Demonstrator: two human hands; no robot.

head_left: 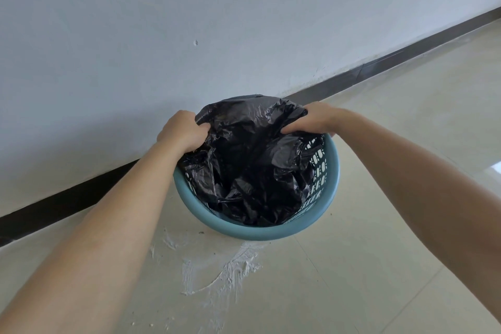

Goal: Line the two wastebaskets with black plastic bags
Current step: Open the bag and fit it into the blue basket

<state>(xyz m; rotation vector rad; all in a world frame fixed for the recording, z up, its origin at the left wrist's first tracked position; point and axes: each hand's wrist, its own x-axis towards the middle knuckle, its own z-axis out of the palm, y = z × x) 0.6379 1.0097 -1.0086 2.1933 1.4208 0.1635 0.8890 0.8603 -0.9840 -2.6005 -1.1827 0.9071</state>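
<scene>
Basket [256, 233]: blue, on the floor [366, 266] beside the wall [189, 22] | bag [252, 160]: black, crumpled inside, far edge raised above the rim | left hand [181, 130]: clamped on the bag's left edge | right hand [311, 120]: clamped on its right edge | hands apart | tip: stretch the mouth wide, fold it evenly over the rim, near side too, without tearing | second basket: not seen

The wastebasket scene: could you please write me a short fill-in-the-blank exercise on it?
1. The wastebasket is ____ in colour.
2. The bag inside it is ____.
3. The left hand and right hand both grip the ____.
4. The basket stands on the floor beside a ____.

Missing: blue; black; bag; wall
</scene>
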